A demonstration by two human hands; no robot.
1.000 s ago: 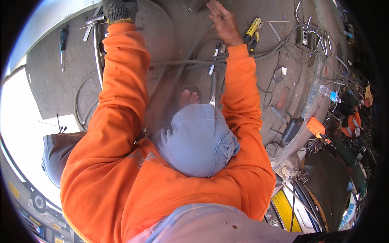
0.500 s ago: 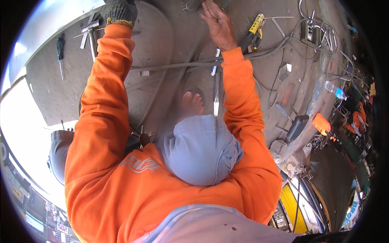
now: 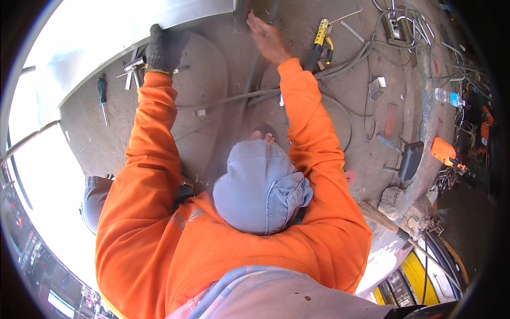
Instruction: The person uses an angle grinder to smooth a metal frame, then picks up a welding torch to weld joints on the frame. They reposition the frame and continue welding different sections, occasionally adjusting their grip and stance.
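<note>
The gloved left hand (image 3: 159, 51) is by the far shiny sheet (image 3: 159, 16); I can't tell its grip. The right hand (image 3: 269, 41) is flat.

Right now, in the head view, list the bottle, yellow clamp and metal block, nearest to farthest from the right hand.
1. Yellow clamp: just to the right of the right hand.
2. Metal block: farther right, lower in the picture.
3. Bottle: farthest, well out toward the right rim.

The panel (image 3: 114, 45) is glossy metal (the glove (image 3: 158, 55), rough cloth).
</note>
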